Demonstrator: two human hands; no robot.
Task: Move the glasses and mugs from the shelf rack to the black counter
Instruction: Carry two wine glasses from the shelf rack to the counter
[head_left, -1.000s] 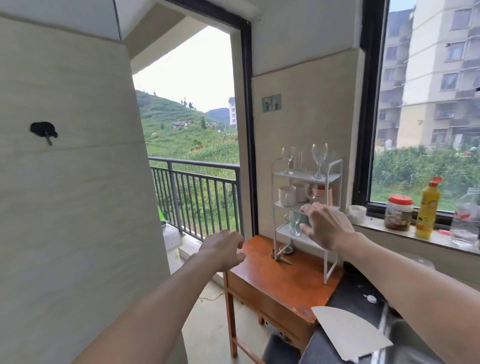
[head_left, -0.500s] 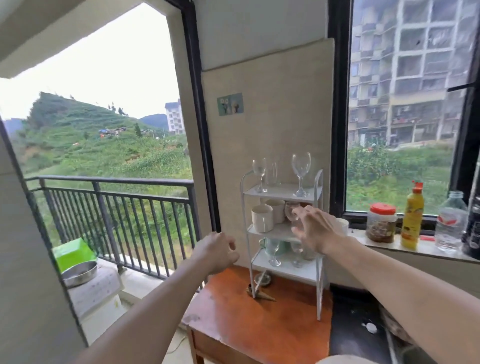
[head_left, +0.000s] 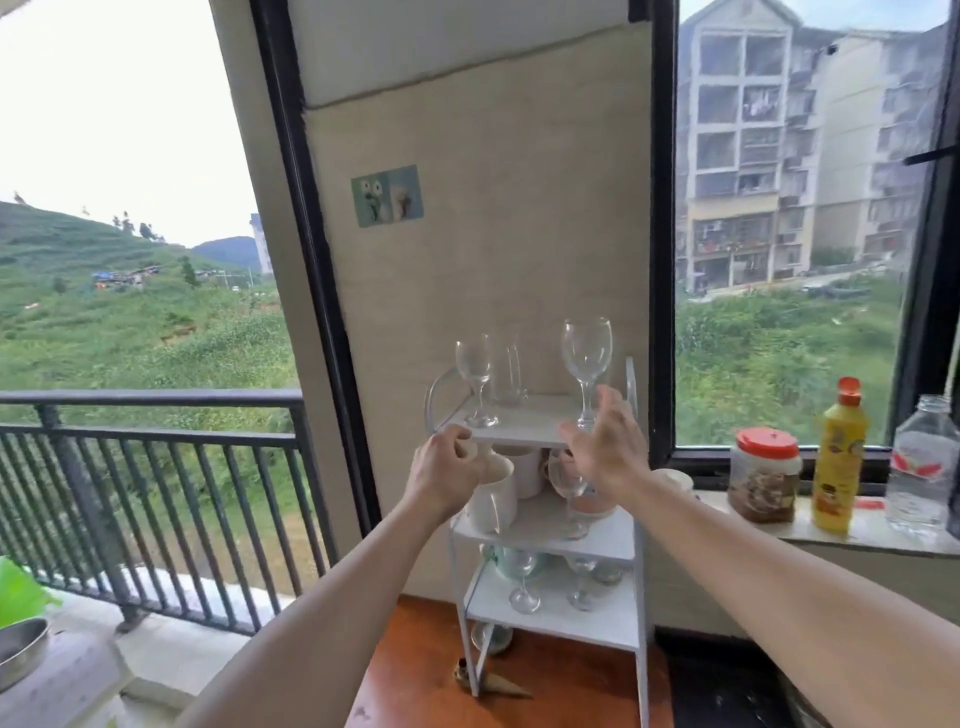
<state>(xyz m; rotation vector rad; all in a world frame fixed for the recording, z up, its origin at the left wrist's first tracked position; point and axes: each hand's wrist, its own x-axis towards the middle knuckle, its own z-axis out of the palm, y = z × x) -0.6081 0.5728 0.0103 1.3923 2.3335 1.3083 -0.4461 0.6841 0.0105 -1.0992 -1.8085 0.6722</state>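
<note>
- On the white three-tier shelf rack (head_left: 545, 525), standing on a wooden table (head_left: 415, 670), everything appears in place: nothing visibly moved, so the task looks barely begun.
- Top tier: large wine glass (head_left: 587, 358) at right, small wine glass (head_left: 474, 374) at left, clear glass pitcher (head_left: 511, 371) between them, further back.
- Middle tier: white mug (head_left: 493, 499) in front, a second white mug (head_left: 527, 467) behind it, a wine glass (head_left: 569, 486), a pinkish cup mostly hidden.
- Bottom tier: two stemmed glasses (head_left: 522, 577), plus something green behind; can't tell what.
- Right hand (head_left: 608, 447) is raised at the top tier, fingers (head_left: 605, 402) spread apart, just beside the large wine glass stem, not gripping.
- Left hand (head_left: 447, 467) is curled loosely at the top shelf's front edge, just above the front mug; holds nothing as far as I can tell.
- Black counter (head_left: 727, 691) shows only as a dark strip at lower right, no glassware visible on it.
- Left to do: every glass and mug; likely first pick is the large wine glass.
</note>
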